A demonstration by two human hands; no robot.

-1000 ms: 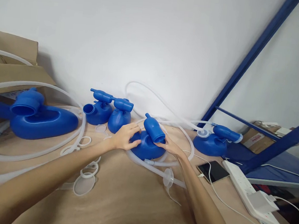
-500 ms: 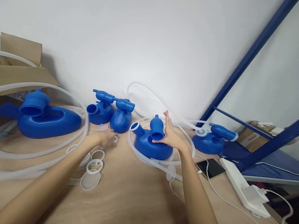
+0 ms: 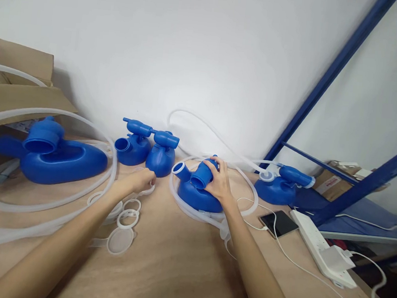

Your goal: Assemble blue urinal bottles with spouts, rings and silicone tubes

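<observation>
My left hand [image 3: 142, 181] has its fingers closed on a white plastic ring [image 3: 149, 190] just above the table. My right hand [image 3: 220, 183] is wrapped around a blue cup-shaped funnel [image 3: 201, 175], whose open mouth faces me and to the left. Beneath the funnel sits a blue plastic urinal bottle [image 3: 194, 197], with a white ring [image 3: 178, 167] on the rim of its other neck. A clear hose [image 3: 209, 219] loops around this bottle. Near my left forearm lie loose white rings [image 3: 128, 219] and a round translucent cap [image 3: 120, 241].
Two blue bottles [image 3: 160, 161] stand against the wall, a larger one [image 3: 63, 164] lies left, and another [image 3: 275, 191] is at right. Left is a cardboard box [image 3: 20, 99]. A phone [image 3: 279, 223], a power strip [image 3: 322, 250] and a blue metal rack [image 3: 309, 94] are on the right.
My right hand has gone from spread fingers beside the funnel to a grip around it, and the funnel has tilted. My left fingers have closed on the white ring.
</observation>
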